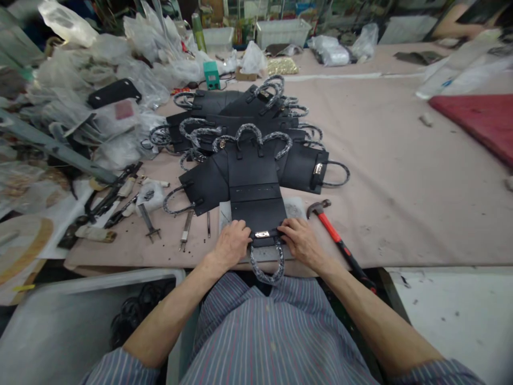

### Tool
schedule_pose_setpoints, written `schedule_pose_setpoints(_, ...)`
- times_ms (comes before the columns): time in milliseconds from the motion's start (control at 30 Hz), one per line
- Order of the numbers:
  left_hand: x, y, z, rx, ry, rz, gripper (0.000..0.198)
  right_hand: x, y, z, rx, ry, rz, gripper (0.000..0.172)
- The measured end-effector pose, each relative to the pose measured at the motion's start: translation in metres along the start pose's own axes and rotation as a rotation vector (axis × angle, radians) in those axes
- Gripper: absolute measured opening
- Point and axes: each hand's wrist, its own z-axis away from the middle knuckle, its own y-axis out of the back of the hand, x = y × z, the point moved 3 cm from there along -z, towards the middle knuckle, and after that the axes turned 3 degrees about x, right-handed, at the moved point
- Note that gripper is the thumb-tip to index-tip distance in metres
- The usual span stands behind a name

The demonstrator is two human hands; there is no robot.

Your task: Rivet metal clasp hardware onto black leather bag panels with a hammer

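Note:
In front of me lies a black handbag panel [258, 211], spread flat, with a wrapped handle [267, 277] hanging over the table's front edge. A strap with a metal clasp [262, 234] runs across its near end. My left hand [234, 240] pinches the left end of that strap. At the strap's right end, the fingers of my right hand [298, 238] are closed in the same way. Under the panel a pale slab [294, 207] shows at both sides. A hammer [336, 238] with a red and black handle rests right of my right hand.
More black bag panels [304, 166] with wrapped handles are piled beyond. Hand tools, including a slim metal tool [186, 231], lie on the left. Plastic bags [120, 59] heap up at the back left. A red sheet [476, 120] is far right; a person's arm [452, 24] appears behind.

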Motion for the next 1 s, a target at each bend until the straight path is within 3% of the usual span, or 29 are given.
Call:
schedule_pose_setpoints(167, 0.012, 0.002, -0.006, -0.096, -0.1, -0.132, 0.019, -0.013, 0.014, -0.023, -0.267, 0.257, 0.254, 0.027)
schedule_pose_setpoints(300, 0.031, 0.01, -0.013, -0.14, -0.115, -0.223, 0.02, -0.021, 0.012, -0.031, -0.358, 0.415, 0.359, 0.022)
schedule_pose_setpoints(533, 0.048, 0.007, -0.023, -0.138, -0.076, -0.193, 0.017, -0.022, 0.005, -0.022, -0.293, 0.271, 0.32, 0.023)
schedule_pose_setpoints(733, 0.026, -0.005, -0.017, -0.118, -0.129, -0.209, 0.02, -0.002, 0.003, -0.008, -0.108, 0.077, 0.102, 0.03)
schedule_pose_setpoints(867, 0.002, -0.007, 0.001, -0.078, -0.302, -0.15, 0.021, 0.01, 0.002, -0.006, -0.097, 0.187, -0.028, 0.033)
schedule_pose_setpoints(1000, -0.021, -0.015, 0.019, 0.139, -0.486, 0.005, 0.028, 0.013, 0.001, -0.01, -0.169, 0.38, 0.011, 0.024)
